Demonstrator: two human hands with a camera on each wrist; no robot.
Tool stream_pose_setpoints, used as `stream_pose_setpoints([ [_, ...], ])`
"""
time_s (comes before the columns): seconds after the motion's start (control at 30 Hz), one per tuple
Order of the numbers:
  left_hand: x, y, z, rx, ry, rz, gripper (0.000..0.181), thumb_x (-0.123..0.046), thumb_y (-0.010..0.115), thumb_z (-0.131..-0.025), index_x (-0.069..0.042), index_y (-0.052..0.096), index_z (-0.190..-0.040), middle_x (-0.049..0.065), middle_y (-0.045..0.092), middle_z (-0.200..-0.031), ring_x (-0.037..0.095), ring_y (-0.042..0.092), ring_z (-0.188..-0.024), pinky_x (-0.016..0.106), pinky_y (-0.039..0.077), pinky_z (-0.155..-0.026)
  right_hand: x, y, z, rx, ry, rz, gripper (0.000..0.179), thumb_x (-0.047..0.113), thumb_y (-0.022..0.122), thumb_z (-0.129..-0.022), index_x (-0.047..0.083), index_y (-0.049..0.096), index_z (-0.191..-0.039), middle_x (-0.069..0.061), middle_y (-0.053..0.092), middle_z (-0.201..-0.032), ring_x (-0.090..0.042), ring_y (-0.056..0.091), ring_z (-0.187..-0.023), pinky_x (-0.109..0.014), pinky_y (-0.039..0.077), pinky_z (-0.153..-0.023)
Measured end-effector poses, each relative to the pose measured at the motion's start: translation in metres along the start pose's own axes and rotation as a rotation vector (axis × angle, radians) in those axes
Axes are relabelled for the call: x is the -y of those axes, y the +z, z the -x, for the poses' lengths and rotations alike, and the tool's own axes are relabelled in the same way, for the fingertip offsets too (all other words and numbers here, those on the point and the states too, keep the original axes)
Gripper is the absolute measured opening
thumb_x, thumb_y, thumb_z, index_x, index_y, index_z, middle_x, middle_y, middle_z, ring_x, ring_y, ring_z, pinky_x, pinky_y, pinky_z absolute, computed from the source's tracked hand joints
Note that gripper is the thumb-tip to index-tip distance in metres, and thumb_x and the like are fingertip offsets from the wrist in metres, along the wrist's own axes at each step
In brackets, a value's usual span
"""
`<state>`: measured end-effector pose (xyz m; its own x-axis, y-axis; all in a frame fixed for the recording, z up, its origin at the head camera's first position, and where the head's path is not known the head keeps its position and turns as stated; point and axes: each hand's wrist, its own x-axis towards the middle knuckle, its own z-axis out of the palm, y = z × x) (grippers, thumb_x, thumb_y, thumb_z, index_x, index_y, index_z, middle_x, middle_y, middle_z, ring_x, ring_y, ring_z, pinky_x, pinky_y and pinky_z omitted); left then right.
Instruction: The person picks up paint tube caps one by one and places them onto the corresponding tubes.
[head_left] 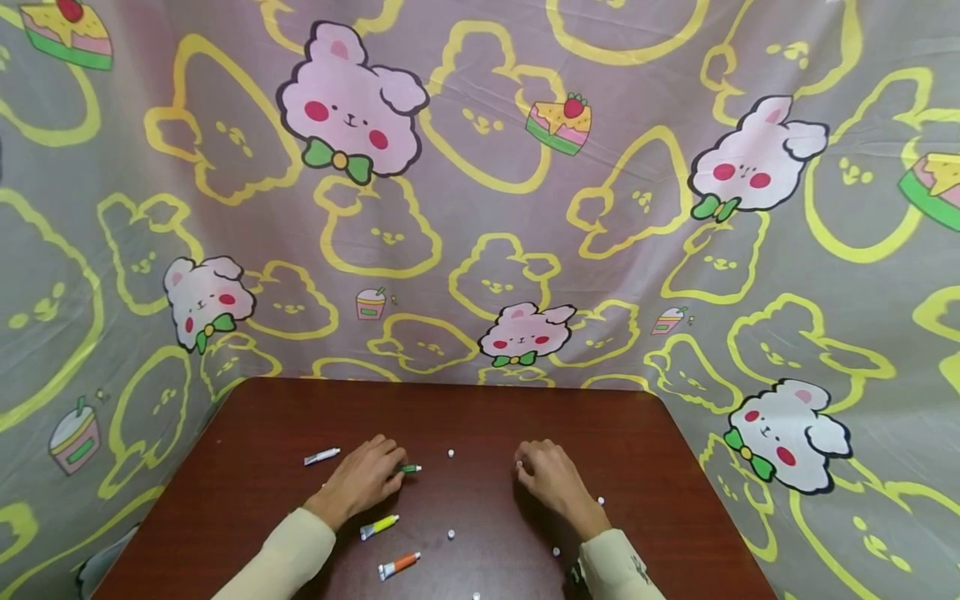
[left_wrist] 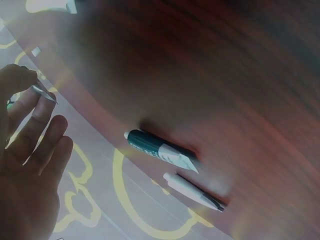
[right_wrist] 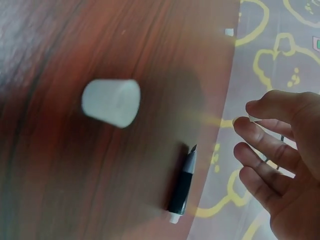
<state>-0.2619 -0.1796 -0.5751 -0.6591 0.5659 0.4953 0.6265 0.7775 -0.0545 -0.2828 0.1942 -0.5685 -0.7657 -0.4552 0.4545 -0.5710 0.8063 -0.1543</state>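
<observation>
My left hand point(head_left: 360, 477) pinches a small green paint tube point(head_left: 410, 469), its white tip pointing right; in the left wrist view, the tube's flat silvery end shows between thumb and fingertips. Over on the right, my right hand point(head_left: 553, 477) pinches a tiny white cap point(right_wrist: 253, 119) between thumb and forefinger, just above the tabletop. A whitish tube point(head_left: 322, 456) lies left of my left hand. Nearer to me are a yellow tube point(head_left: 379, 527) and an orange tube point(head_left: 399, 566). One loose white cap point(head_left: 451, 453) sits between the hands.
More white caps lie about the brown table point(head_left: 450, 412): one cap point(head_left: 451, 534) in the middle, another cap point(head_left: 556, 551) by the right sleeve, and a third cap point(head_left: 600, 500) beyond the right wrist. A patterned cloth point(head_left: 480, 208) hangs behind and at both sides.
</observation>
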Motion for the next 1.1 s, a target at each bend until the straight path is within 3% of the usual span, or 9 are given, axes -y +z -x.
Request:
stream_pose_setpoints([
  [0.27,-0.007,-0.003,-0.003,0.04,-0.02,0.053,0.02,-0.02,0.088,-0.086,-0.017,0.069,-0.094,-0.005,0.067,-0.091,0.015,0.058,-0.086,0.033,0.053,-0.074,0.012,-0.005,0.001,0.011,0.01,-0.035,0.014,0.01,0.083,-0.086,0.016,0.074,-0.094,0.003,0.075,-0.088,-0.018,0.07,-0.084,-0.039,0.058,-0.076],
  [0.57,-0.014,-0.004,-0.002,-0.012,0.006,0.06,0.024,-0.019,0.09,-0.083,-0.017,0.068,-0.091,-0.006,0.065,-0.088,0.014,0.057,-0.083,0.032,0.052,-0.072,0.022,-0.007,0.004,0.033,0.049,-0.037,0.015,0.011,0.084,-0.087,0.019,0.073,-0.093,0.006,0.073,-0.086,-0.013,0.068,-0.081,-0.034,0.054,-0.071],
  [0.73,-0.019,-0.005,-0.002,-0.02,0.008,0.067,0.023,-0.02,0.09,-0.083,-0.017,0.069,-0.091,-0.006,0.065,-0.087,0.013,0.057,-0.083,0.031,0.052,-0.072,0.028,-0.007,0.004,0.024,0.036,-0.032,0.015,0.011,0.085,-0.086,0.019,0.073,-0.093,0.005,0.073,-0.085,-0.013,0.068,-0.081,-0.036,0.055,-0.073],
  [1.1,-0.028,-0.007,-0.005,0.044,-0.004,0.049,0.018,-0.024,0.086,-0.088,-0.018,0.07,-0.095,-0.005,0.067,-0.091,0.014,0.058,-0.085,0.033,0.054,-0.077,0.036,-0.007,0.008,-0.022,-0.054,0.005,0.021,0.013,0.089,-0.082,0.019,0.071,-0.091,0.008,0.068,-0.084,-0.01,0.067,-0.079,-0.035,0.054,-0.072],
])
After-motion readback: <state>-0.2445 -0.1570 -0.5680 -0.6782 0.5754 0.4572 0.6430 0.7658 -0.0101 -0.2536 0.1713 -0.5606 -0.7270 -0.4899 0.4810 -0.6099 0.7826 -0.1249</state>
